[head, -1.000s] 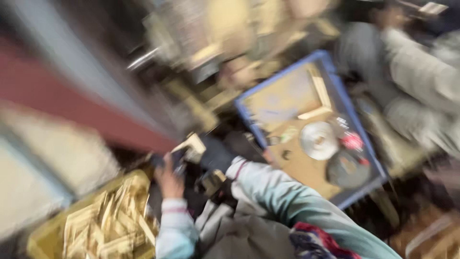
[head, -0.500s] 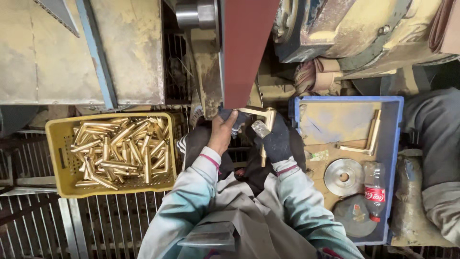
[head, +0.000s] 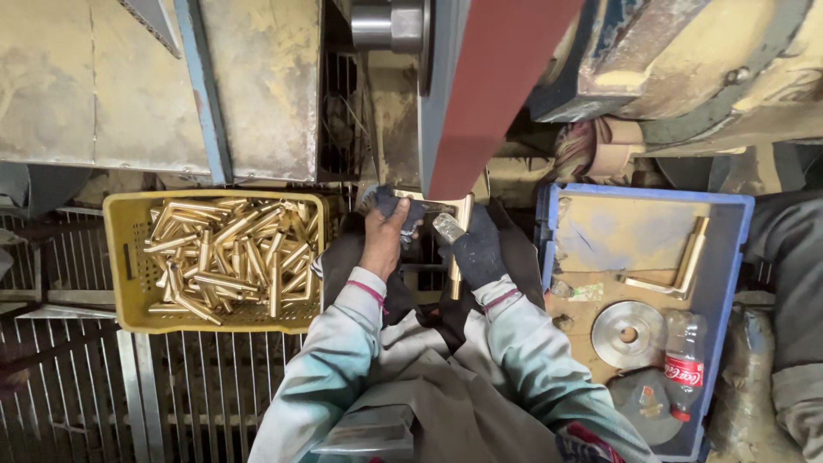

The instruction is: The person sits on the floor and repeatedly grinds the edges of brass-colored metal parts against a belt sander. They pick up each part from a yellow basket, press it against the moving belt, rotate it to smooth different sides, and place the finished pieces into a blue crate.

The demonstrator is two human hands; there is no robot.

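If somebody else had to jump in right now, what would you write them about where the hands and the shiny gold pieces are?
Left hand: bare, gripping the brass piece with a dark rag.
Right hand: in a dark glove, holding the same piece from the other side.
The piece sits at the foot of the red sanding belt.
Yellow crate to the left: heaped with brass pieces.
Blue crate to the right: only a few brass pieces, plus a metal disc and a plastic bottle.
Most pieces are in the yellow crate.
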